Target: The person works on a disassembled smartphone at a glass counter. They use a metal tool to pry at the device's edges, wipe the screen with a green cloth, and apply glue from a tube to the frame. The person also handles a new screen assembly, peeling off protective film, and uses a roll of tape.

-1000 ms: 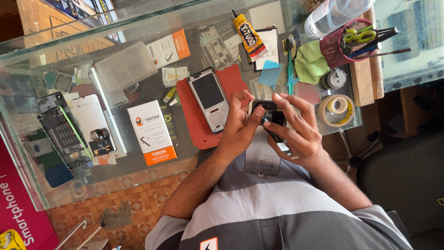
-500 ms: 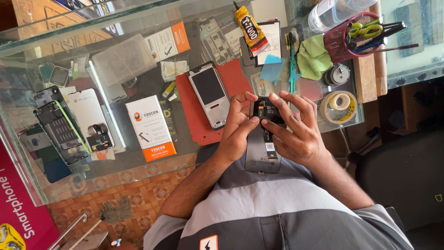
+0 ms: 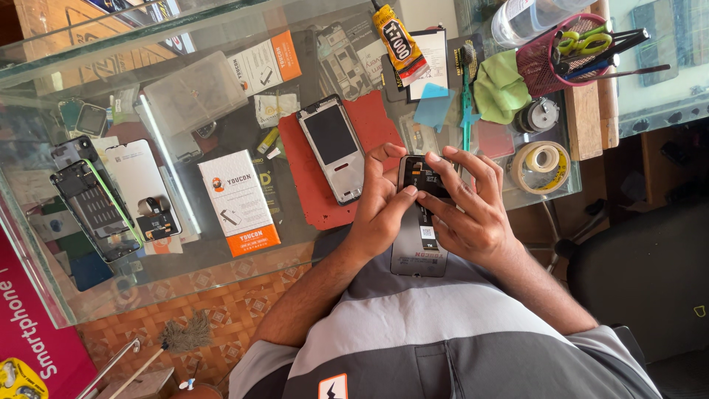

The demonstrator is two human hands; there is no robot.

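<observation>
Both my hands hold a dark phone display panel (image 3: 419, 247) over my lap, at the near edge of the glass table (image 3: 221, 277). My left hand (image 3: 380, 207) grips its left side, with the thumb laid across the upper part. My right hand (image 3: 473, 214) wraps the right side, thumb pressing near a small black flex strip on the panel's back. Just left of my hands, a phone frame with a dark screen (image 3: 332, 148) lies on a red mat (image 3: 314, 203).
A white and orange box (image 3: 240, 203) and opened phones (image 3: 96, 199) lie to the left. A glue tube (image 3: 395, 33), green cloth (image 3: 498, 85), tape roll (image 3: 543, 166) and pink tool holder (image 3: 550, 63) stand beyond my hands. A black chair (image 3: 642, 273) is at the right.
My hands have stayed on the panel and turned it slightly. My left thumb has slid further across its upper part. The view has shifted a little.
</observation>
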